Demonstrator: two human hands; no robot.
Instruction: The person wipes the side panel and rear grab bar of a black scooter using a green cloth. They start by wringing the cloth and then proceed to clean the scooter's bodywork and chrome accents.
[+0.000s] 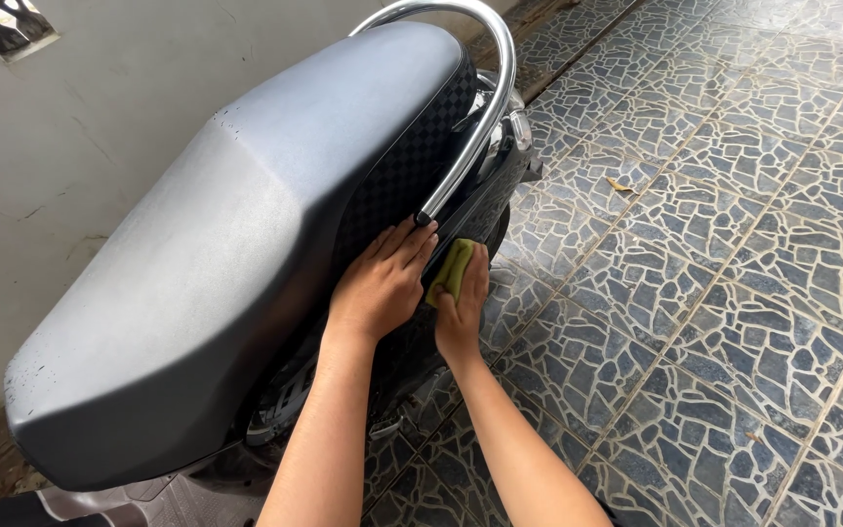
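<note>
A scooter with a long grey seat (226, 244) stands in front of me. My left hand (381, 283) lies flat, fingers together, on the dark side panel just under the seat's chequered edge. Beside it, my right hand (461, 303) presses a small yellow-green sponge (452, 268) against the same panel, below the lower end of the chrome grab rail (480, 117). The two hands nearly touch each other.
A pale wall (60, 127) runs close along the scooter's left side. The floor (714, 293) to the right is tiled in a blue-grey broken-stone pattern. A small dry leaf (621, 184) lies on the tiles.
</note>
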